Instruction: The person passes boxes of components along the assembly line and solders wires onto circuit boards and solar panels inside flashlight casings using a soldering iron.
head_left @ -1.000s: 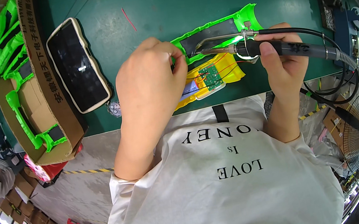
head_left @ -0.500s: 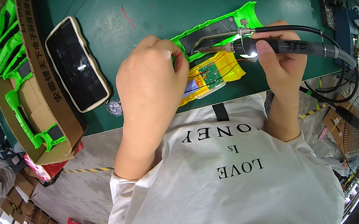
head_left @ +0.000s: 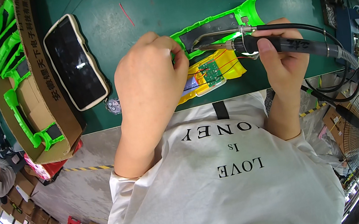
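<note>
Green shell [head_left: 248, 11] partly behind left hand [head_left: 151, 74]

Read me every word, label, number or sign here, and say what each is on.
I won't copy wording, only place it.
White shirt: three lines of black letters, upside down here.
Cardboard box: a row of dark characters along its side.
Soldering iron: marks on its handle, too blurred to read.
Circuit board: any markings too small.

That's a roomy white T-shirt [head_left: 221, 199] being worn over there, three rows of black lettering [head_left: 233, 148] down its front, a short black strip [head_left: 220, 110] below the lettering and short white sleeves [head_left: 124, 191] either side of it.
</note>
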`<action>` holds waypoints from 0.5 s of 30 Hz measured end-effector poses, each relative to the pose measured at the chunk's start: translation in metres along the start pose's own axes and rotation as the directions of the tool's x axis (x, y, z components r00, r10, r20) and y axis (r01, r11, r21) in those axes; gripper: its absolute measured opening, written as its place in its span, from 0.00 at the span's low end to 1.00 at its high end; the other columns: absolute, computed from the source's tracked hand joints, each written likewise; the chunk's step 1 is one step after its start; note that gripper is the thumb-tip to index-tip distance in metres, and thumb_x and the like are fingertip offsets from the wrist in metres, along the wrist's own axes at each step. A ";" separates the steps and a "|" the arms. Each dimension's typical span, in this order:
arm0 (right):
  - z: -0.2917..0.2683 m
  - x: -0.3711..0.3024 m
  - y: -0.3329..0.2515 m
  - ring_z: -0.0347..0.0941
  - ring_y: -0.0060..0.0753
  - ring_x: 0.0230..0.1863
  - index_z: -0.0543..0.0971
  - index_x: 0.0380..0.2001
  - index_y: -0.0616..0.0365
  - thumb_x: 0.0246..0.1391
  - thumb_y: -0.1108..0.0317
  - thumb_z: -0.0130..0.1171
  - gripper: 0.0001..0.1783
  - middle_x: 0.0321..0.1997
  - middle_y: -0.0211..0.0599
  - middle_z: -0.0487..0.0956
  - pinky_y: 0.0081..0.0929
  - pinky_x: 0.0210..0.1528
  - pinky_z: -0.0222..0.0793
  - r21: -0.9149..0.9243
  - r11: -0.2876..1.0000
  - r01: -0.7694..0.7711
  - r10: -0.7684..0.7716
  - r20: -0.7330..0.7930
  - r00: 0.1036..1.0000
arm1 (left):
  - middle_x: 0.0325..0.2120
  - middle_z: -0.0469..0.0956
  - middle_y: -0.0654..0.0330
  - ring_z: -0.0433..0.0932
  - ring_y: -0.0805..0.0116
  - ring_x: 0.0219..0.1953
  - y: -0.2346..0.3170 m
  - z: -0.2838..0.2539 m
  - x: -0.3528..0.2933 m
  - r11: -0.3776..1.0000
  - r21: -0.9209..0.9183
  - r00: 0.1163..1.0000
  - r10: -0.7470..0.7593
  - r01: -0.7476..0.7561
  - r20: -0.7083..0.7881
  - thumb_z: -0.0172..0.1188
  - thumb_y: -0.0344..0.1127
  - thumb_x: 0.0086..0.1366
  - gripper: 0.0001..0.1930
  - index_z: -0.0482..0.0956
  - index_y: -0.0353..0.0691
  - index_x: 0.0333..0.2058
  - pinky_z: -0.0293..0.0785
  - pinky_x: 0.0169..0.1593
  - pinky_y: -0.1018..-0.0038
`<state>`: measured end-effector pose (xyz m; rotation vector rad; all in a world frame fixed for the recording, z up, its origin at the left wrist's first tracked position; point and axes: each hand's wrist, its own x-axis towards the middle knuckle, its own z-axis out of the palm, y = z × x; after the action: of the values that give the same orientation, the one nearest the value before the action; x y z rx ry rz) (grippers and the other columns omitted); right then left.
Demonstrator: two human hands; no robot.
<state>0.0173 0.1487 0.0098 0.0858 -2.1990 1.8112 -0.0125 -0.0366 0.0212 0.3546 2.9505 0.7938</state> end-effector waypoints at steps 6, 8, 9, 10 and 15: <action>0.001 0.001 -0.001 0.62 0.18 0.25 0.71 0.25 0.64 0.38 0.79 0.56 0.07 0.25 0.34 0.70 0.11 0.24 0.57 -0.011 1.000 0.023 -0.023 0.001 1.000 | 0.17 0.68 0.58 0.70 0.60 0.20 -0.001 0.000 0.000 1.000 -0.014 1.000 -0.003 0.003 0.002 0.56 0.29 0.42 0.03 0.74 0.37 0.16 0.66 0.23 0.70; 0.001 0.001 0.000 0.62 0.17 0.24 0.71 0.25 0.64 0.38 0.79 0.56 0.07 0.25 0.34 0.70 0.11 0.23 0.57 -0.013 0.998 0.059 -0.059 0.001 0.998 | 0.17 0.68 0.58 0.70 0.60 0.20 -0.001 0.000 0.000 1.000 -0.015 1.000 -0.005 0.005 0.005 0.56 0.29 0.42 0.03 0.74 0.37 0.16 0.66 0.23 0.70; 0.001 0.001 -0.001 0.62 0.17 0.24 0.71 0.25 0.64 0.38 0.79 0.56 0.07 0.25 0.34 0.70 0.11 0.23 0.57 0.001 0.999 0.037 -0.037 0.001 0.999 | 0.17 0.68 0.58 0.70 0.60 0.20 -0.002 0.000 0.000 1.000 -0.016 1.000 -0.007 0.007 0.008 0.56 0.29 0.42 0.03 0.74 0.37 0.16 0.66 0.23 0.70; 0.001 0.000 -0.001 0.62 0.17 0.25 0.71 0.25 0.64 0.38 0.79 0.56 0.07 0.25 0.34 0.70 0.11 0.23 0.57 0.015 1.000 0.015 -0.015 0.001 1.000 | 0.17 0.68 0.58 0.70 0.60 0.20 -0.002 0.001 0.000 1.000 -0.016 1.000 -0.007 0.007 0.008 0.56 0.29 0.42 0.03 0.74 0.37 0.16 0.66 0.23 0.70; 0.000 0.000 -0.001 0.62 0.17 0.24 0.71 0.25 0.64 0.38 0.79 0.56 0.07 0.25 0.34 0.70 0.10 0.22 0.56 0.004 0.999 0.033 -0.033 0.012 0.999 | 0.16 0.69 0.61 0.68 0.67 0.18 -0.003 0.001 0.000 1.000 0.019 1.000 -0.007 0.007 0.013 0.57 0.30 0.43 0.03 0.75 0.38 0.19 0.64 0.22 0.74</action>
<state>0.0177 0.1481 0.0108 0.1335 -2.1894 1.8022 -0.0128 -0.0383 0.0186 0.3496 2.9476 0.7597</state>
